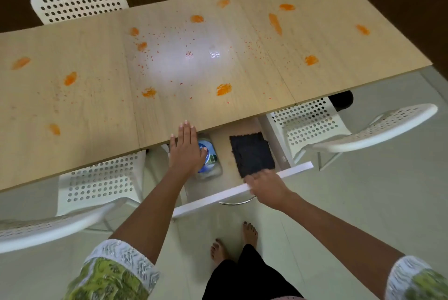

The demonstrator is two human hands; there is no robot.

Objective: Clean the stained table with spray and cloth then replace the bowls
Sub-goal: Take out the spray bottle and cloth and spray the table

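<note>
sleeves (pixel 116 273): green print, white zigzag cuffs | trousers (pixel 244 275): black | barefoot

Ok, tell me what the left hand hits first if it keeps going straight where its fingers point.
The left hand, flat with straight fingers, points away across the table. Its fingertips already overlap the near edge. Beyond lies bare wood, then probably the orange smear; its height above the table is unclear.

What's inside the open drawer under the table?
A clear plastic spray bottle with a blue label lies beside a dark square cloth. The left hand and the tabletop edge hide the bottle's top end and the drawer's back.
</note>
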